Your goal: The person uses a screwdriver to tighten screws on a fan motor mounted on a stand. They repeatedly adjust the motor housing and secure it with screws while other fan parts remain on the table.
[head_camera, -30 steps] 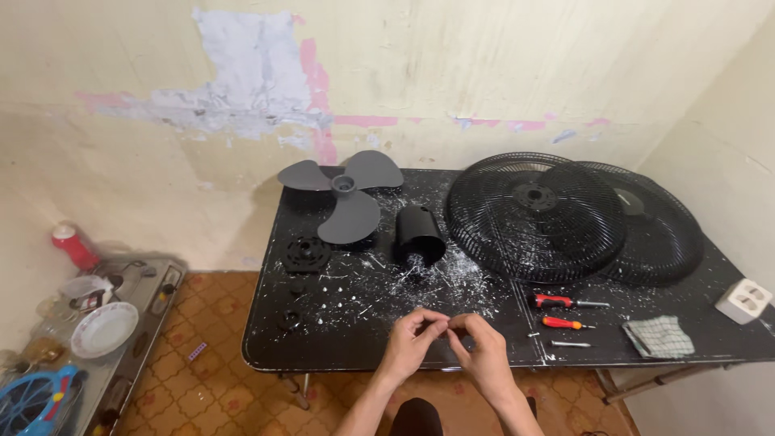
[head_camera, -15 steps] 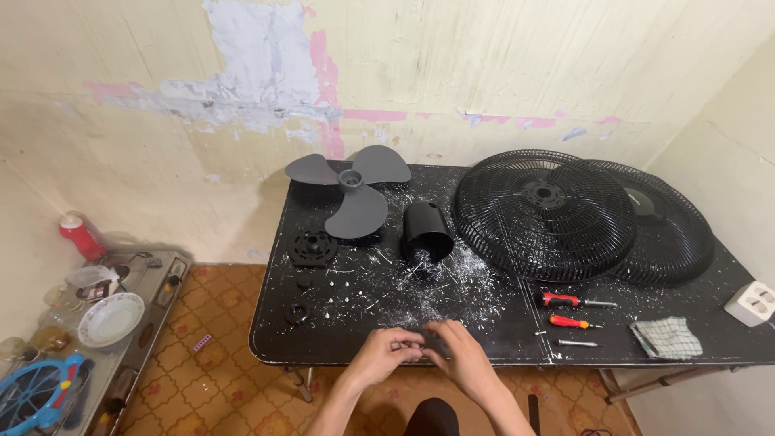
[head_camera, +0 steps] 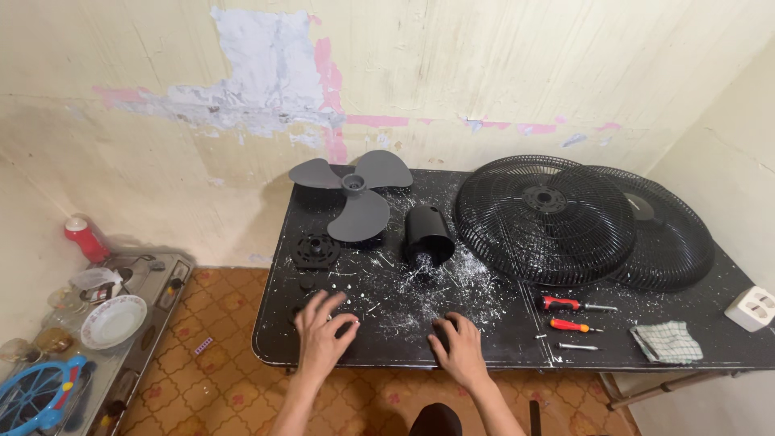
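Both hands have parted since half a second ago and now lie flat, fingers spread, on the counter (head_camera: 387, 343): left hand (head_camera: 321, 333) and right hand (head_camera: 458, 349), near the black cylinder (head_camera: 427, 234), holding nothing.

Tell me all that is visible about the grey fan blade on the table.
The fan blade is dull grey and looks like plastic. It has three broad, rounded blades around a small round hub with a hole in the middle. It lies flat at the back left of the black table, near the wall, one blade pointing toward the front. It seems whole. No hand touches it; a black cylinder lies just to its right.
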